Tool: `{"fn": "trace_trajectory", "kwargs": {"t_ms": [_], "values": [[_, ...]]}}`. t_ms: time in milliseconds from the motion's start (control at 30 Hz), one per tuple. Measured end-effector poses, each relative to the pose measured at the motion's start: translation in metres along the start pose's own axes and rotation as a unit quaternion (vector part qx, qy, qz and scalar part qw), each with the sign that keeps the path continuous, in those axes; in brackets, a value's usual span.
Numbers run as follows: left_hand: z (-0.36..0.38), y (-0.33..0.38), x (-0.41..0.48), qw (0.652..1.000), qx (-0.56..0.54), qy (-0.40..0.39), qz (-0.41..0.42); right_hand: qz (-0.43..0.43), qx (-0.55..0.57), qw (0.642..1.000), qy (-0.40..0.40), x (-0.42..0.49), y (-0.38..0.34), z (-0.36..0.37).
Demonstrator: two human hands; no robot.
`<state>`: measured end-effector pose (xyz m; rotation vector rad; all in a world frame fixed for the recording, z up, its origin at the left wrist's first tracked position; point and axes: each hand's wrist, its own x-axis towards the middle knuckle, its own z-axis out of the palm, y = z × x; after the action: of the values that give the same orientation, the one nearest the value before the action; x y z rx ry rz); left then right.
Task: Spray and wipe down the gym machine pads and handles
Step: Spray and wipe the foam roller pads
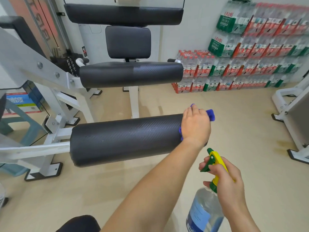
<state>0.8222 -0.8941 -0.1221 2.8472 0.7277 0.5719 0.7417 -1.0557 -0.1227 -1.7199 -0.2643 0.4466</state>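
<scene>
White steel gym machine frame [50, 77] fills nine to twelve o'clock; shrink-wrapped packs of bottled water [250, 61] are stacked against the wall at two o'clock; the nearest black textured cylindrical roller pad [125, 139] lies at centre, fine droplets speckling its top; a clear plastic spray bottle [204, 208] with a yellow-and-green trigger head hangs at five o'clock, the right hand [229, 183] curled round its neck; the left hand [195, 126] clutches a blue cloth [211, 114] against the roller's three-o'clock end.
</scene>
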Motion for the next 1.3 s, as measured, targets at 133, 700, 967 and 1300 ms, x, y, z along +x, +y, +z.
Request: {"fn": "trace_trajectory", "kwargs": {"t_ms": [133, 700, 967, 1300], "values": [[0.004, 0.002, -0.001, 0.994, 0.066, -0.002, 0.086, -0.003, 0.005, 1.0, 0.015, 0.004, 0.0, 0.0], [-0.119, -0.291, -0.18, 0.937, -0.059, 0.201, -0.28, -0.028, 0.058, 0.986, -0.157, -0.02, -0.025, 0.123], [-0.06, -0.17, -0.111, 0.945, -0.07, 0.246, -0.203, -0.028, 0.031, 0.993, -0.108, -0.003, -0.017, 0.074], [-0.04, -0.047, -0.025, 0.992, -0.081, 0.047, -0.079, -0.033, 0.024, 0.999, -0.017, 0.011, -0.015, 0.024]]}}
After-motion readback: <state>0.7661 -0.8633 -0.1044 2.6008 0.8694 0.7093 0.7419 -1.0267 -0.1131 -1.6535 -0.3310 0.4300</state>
